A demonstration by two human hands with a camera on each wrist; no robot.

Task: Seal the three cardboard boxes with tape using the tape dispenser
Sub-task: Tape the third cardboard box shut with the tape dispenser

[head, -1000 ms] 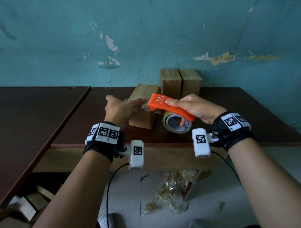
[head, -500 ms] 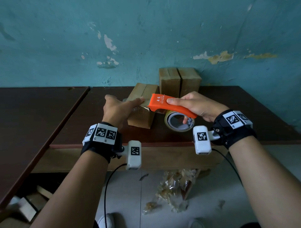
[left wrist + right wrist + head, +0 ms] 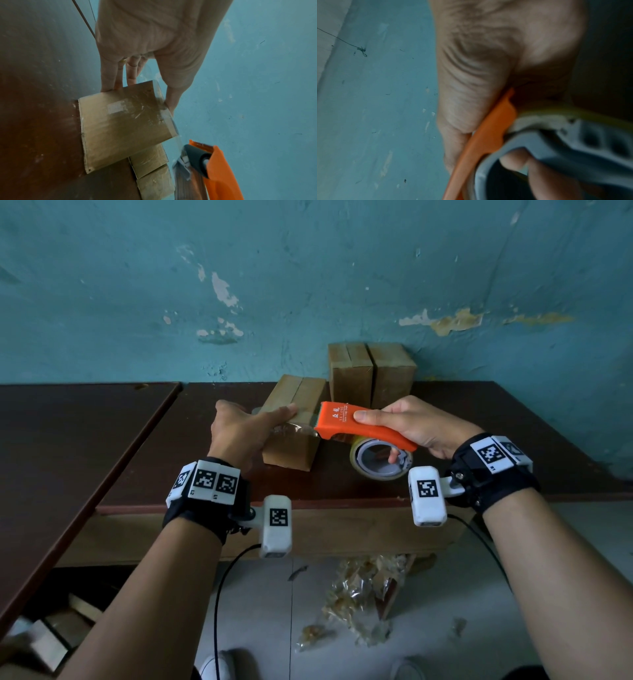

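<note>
A small cardboard box (image 3: pixel 291 440) lies near the front of the brown table (image 3: pixel 496 446). My left hand (image 3: pixel 257 414) holds it, fingers down its left side and thumb pressing clear tape (image 3: pixel 303 430) on its top. My right hand (image 3: pixel 376 436) grips the orange tape dispenser (image 3: pixel 346 422), thumb on top and a finger inside the tape roll (image 3: pixel 380 462). The dispenser's nose touches the box's top right edge. In the left wrist view, tape (image 3: pixel 176 142) stretches from the box (image 3: pixel 123 124) to the dispenser's roller (image 3: pixel 197 159). Two more boxes (image 3: pixel 371 373) stand side by side against the wall.
A second dark table (image 3: pixel 68 446) adjoins on the left. The teal wall (image 3: pixel 308 285) stands close behind the boxes. On the floor below lie crumpled tape scraps (image 3: pixel 363 597), and cardboard pieces (image 3: pixel 51 642) sit under the left table.
Hardly anything: both hands keep their hold, and the dispenser with its roll has edged slightly to the right beside the box.
</note>
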